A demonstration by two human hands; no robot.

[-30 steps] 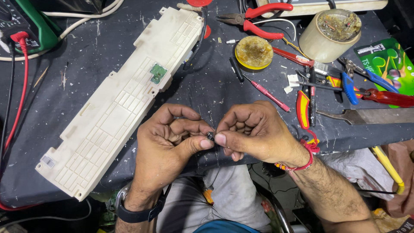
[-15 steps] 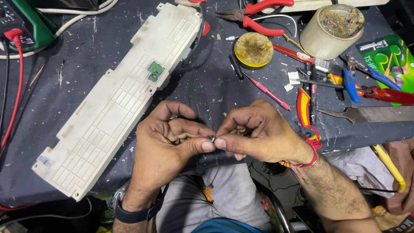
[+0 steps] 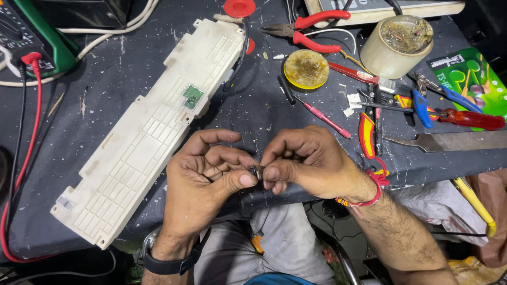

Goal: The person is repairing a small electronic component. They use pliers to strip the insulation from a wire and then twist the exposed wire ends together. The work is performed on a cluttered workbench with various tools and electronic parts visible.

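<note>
My left hand (image 3: 203, 182) and my right hand (image 3: 306, 161) meet at the front edge of a dark bench. Between their thumbs and fingertips they pinch one tiny dark part (image 3: 254, 170); most of it is hidden by the fingers. A long cream plastic housing (image 3: 142, 140) with a small green circuit board (image 3: 193, 96) lies slantwise to the left of my left hand, not touched by either hand.
Red-handled pliers (image 3: 311, 24), a yellow flux tin (image 3: 306, 68), a round tape roll (image 3: 397, 46), a red probe screwdriver (image 3: 325, 119), blue-handled cutters (image 3: 422, 103) and a metal file (image 3: 449, 141) lie at the right. A green multimeter (image 3: 31, 37) with red lead (image 3: 16, 174) stands left.
Both hands stay pinched together on the small part, with only slight finger shifts. The housing and tools have not moved on the bench.
</note>
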